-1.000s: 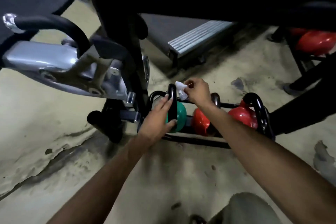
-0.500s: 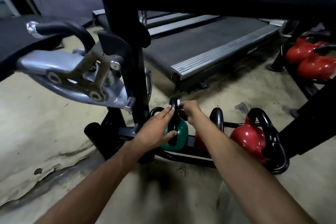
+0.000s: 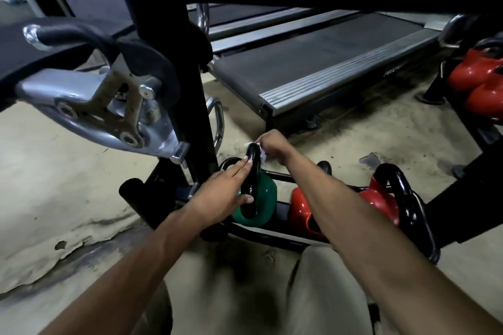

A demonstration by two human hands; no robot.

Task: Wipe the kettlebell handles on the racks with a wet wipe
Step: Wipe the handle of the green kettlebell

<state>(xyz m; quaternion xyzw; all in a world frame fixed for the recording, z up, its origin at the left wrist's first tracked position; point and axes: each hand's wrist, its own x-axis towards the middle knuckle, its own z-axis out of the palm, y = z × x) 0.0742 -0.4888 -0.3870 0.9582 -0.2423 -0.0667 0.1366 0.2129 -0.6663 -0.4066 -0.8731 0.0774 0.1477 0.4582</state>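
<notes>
Right now the wiping of the green kettlebell (image 3: 261, 198) is under way: it sits at the left end of a low black floor rack (image 3: 275, 236), its black handle (image 3: 251, 171) standing upright. The left hand (image 3: 223, 193) braces that handle, its fingers (image 3: 242, 168) laid flat along the left side and the thumb curled round the lower part, so it grips loosely and is not clenched. The right hand (image 3: 273, 145) is at the crown of the handle, fingers closed in a pinch on the white wet wipe (image 3: 261, 156), of which only a small crumpled bit shows between the hand and the handle's right side. Judging by that, the top and right side of this handle are being rubbed. Further right on the same rack stand a red kettlebell (image 3: 300, 209), partly hidden behind the right forearm, and a larger red kettlebell (image 3: 381, 198) with a thick black handle; more red ones sit on another rack at the far right edge. The next move probably calls for drawing the wipe down and round the handle's legs, then shifting both hands right to the neighbouring handle, with the left hand steadying each in turn. Most of the task seems to remain.
</notes>
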